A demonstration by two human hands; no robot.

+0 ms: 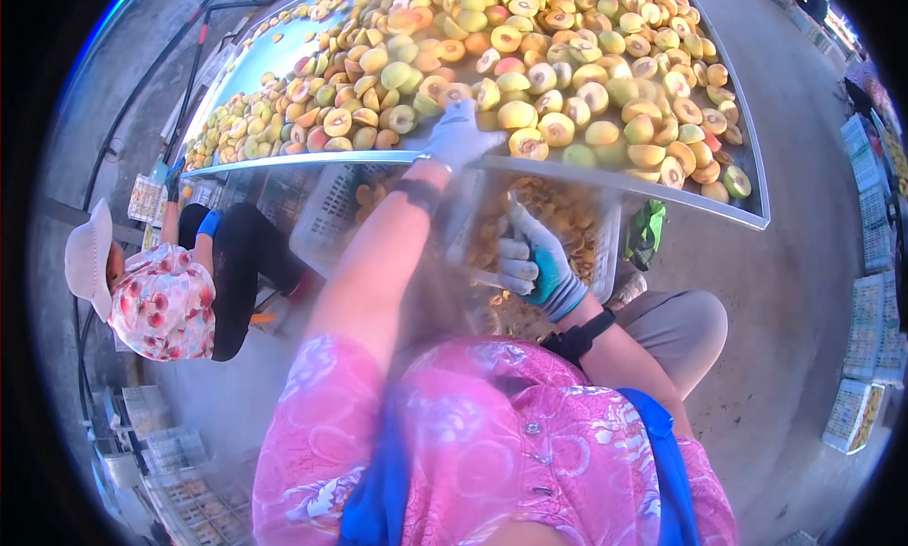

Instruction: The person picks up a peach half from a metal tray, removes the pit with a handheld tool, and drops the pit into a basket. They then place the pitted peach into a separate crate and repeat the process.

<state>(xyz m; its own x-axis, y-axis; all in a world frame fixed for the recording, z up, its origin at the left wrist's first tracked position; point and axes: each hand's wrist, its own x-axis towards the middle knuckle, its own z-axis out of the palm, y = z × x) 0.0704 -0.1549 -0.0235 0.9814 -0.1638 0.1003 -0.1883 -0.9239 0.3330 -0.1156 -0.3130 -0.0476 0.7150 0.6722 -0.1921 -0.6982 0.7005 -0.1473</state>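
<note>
Halved yellow peaches [553,128], many showing brown pit centres, cover a metal-edged table [605,179]. My left hand [459,135], in a pale glove, reaches over the near rim among the fruit. Its thumb is spread to the right, and its fingertips are slightly blurred against the halves. My right hand [541,262] is below the rim in a grey-and-teal glove. Its fingers are curled, and a thin pale tip points up from it; what it grips is mostly hidden. Underneath, a white plastic crate [608,253] holds brownish-yellow pieces [567,210].
Another crate [326,210] stands under the table to the left. A co-worker [165,295] in a pale hat and blue gloves sits at far left. Stacked crates [865,329] line the right side. A green bag [646,234] hangs near the table's right end.
</note>
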